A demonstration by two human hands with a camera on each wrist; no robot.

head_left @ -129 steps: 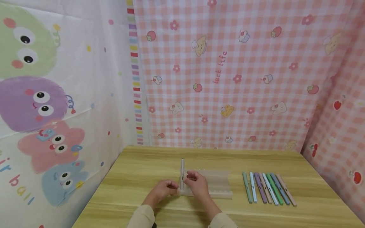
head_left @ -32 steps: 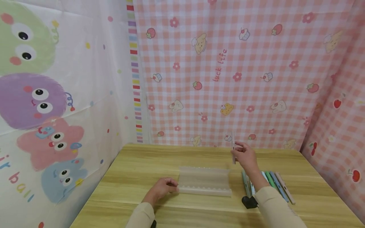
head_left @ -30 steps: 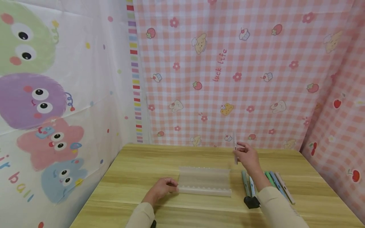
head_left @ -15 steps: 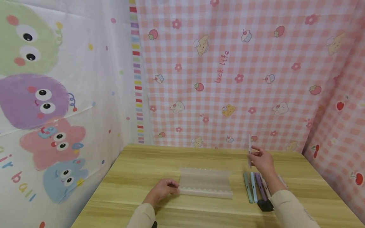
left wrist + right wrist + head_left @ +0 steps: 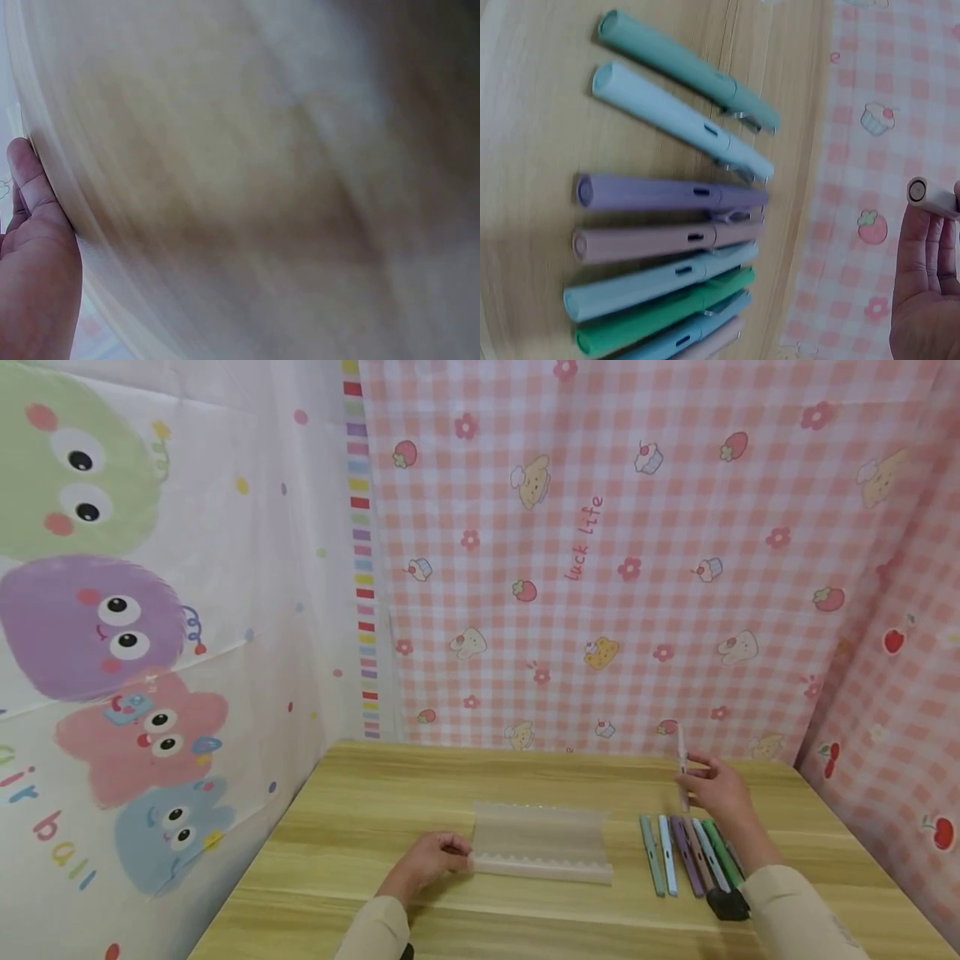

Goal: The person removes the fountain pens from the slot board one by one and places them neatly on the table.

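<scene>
My right hand (image 5: 720,793) pinches a pale pinkish pen (image 5: 682,768) upright, above the far end of a row of pens. In the right wrist view the round end of this pen (image 5: 930,196) shows beside the fingers. On the table lies a translucent plastic sheet (image 5: 536,831) with a scalloped strip (image 5: 547,867) along its near edge. My left hand (image 5: 427,864) pinches the left end of that strip; its wrist view shows only the hand's edge (image 5: 37,247) and blurred wood.
Several capped pens lie side by side at right, including a grey-green pen (image 5: 686,67), a purple pen (image 5: 652,193) and a green pen (image 5: 664,311). A black wrist device (image 5: 727,904) overhangs their near ends. A checked cloth (image 5: 570,610) hangs behind the wooden table (image 5: 405,785).
The right hand has lifted the pale pen from the strip's left end and carried it right, over the row of pens. The left hand stays at the strip's left end.
</scene>
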